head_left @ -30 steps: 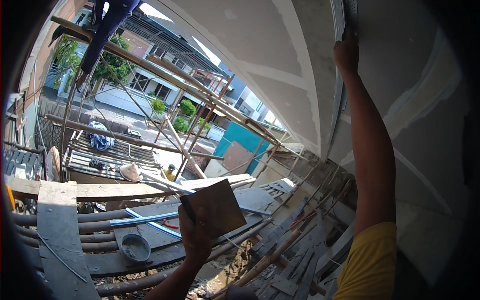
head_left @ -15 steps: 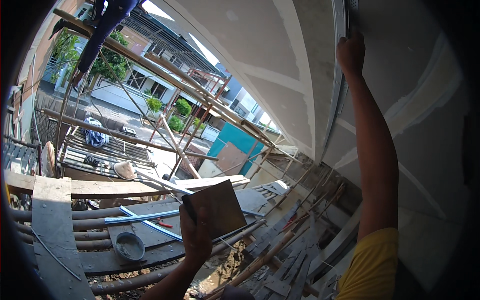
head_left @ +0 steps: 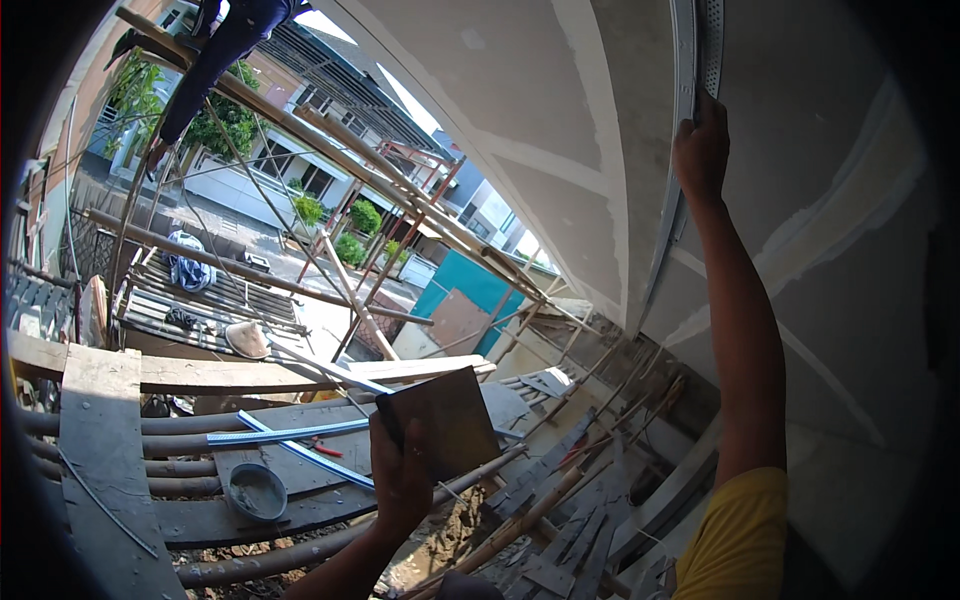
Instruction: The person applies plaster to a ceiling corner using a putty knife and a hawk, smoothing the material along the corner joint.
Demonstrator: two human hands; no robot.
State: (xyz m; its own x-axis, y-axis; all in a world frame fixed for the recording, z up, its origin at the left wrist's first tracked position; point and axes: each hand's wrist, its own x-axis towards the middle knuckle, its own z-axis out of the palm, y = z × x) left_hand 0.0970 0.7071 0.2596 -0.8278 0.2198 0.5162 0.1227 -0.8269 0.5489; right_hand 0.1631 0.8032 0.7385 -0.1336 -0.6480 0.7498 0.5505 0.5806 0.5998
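1. Left hand: raised at lower centre, fingers wrapped around a flat, dark, squarish plate by the dark grip along its left side. Plate is tilted, its broad face toward the view, held above the planking.
2. Right hand: arm stretched well up, yellow sleeve at the lower right. Fingers curled close against the long metal edge strip of the ceiling; cannot tell whether they clasp anything.
3. Just above the right hand: perforated metal strip, running alongside the edge strip.
4. Overhead: grey ceiling boards with pale, smeared filler bands along the joints.
5. Below, left of the plate: two light-blue slotted strips, crossing each other on a grey board. Red-handled tool beside them.
6. Round grey bucket near these, grey material inside; planks and thick round poles about it.
7. Wide plank at far left, lying across the poles, thin bent rod on top.
8. Farther off: slatted platform carrying a pale conical hat and a blue-white cloth bundle.
9. Upper left: another person's dark-trousered leg at the bamboo scaffold. Teal panel mid-distance.
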